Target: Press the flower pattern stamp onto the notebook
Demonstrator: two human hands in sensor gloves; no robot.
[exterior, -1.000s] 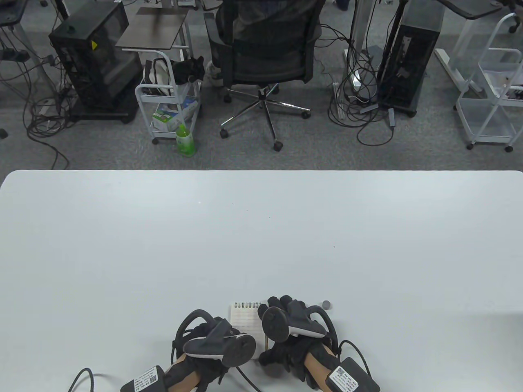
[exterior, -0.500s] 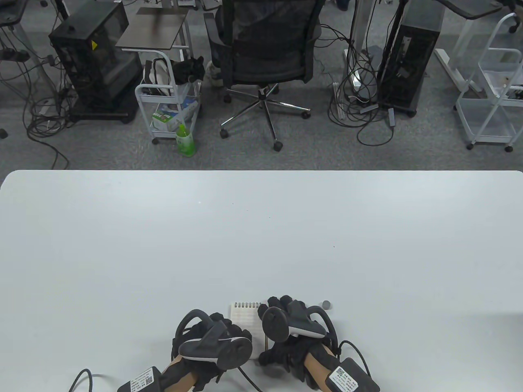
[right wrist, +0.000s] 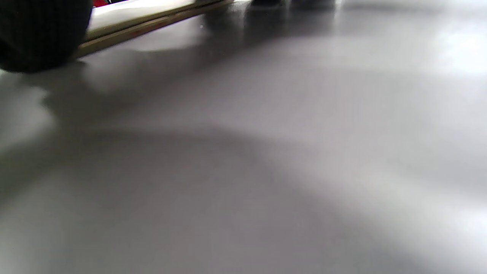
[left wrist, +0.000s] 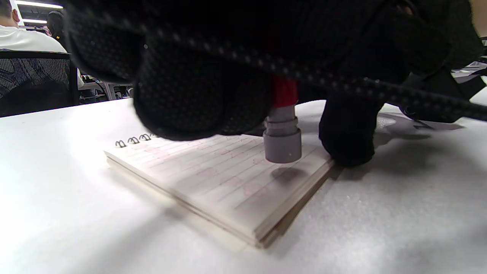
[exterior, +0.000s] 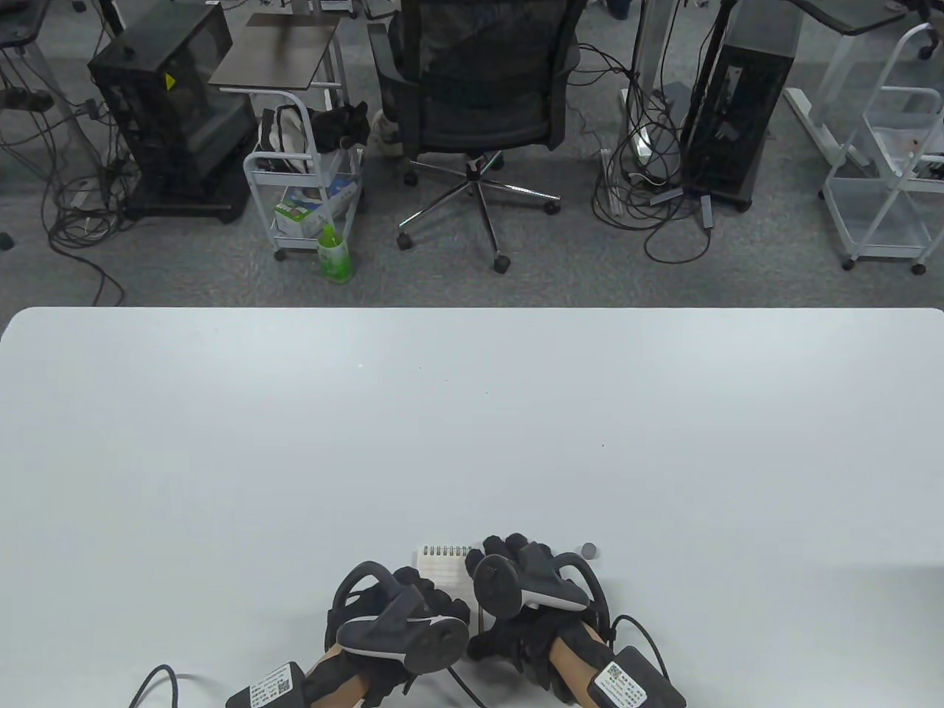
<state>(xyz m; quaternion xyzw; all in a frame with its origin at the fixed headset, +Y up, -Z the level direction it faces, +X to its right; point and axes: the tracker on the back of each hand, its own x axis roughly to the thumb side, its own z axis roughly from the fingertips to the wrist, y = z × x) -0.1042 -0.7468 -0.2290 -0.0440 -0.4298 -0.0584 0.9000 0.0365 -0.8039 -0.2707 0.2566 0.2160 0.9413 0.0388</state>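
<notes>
Table view shows a white counter [exterior: 472, 442] with a small spiral-bound notebook [exterior: 441, 566] lying near its near edge, slightly left of centre. The left hand [exterior: 398, 627] sits over the near-left part of the notebook, and the right hand [exterior: 527, 590] sits at the notebook's right edge. A small grey cap [exterior: 588, 549] lies on the counter just right of the right hand, apart from it.

Left wrist view shows the stamp [left wrist: 282, 129], with a red upper body and a grey cylindrical base, standing upright over the lined page of the notebook [left wrist: 213, 179]. The grey base hangs just above the paper; a dark shadow lies on the page directly under it. The left hand's fingers [left wrist: 198, 102] are closed around the upper part of the stamp. Faint pink prints are visible on the page, too blurred to identify. A finger of the right hand [left wrist: 348, 129] presses down at the notebook's right corner.

Right wrist view shows the counter [right wrist: 266, 152] at close range, with the notebook's edge [right wrist: 152, 23] at the top left and a black fingertip [right wrist: 38, 34] beside it. Whether the remaining right fingers are apart or together cannot be determined.
</notes>
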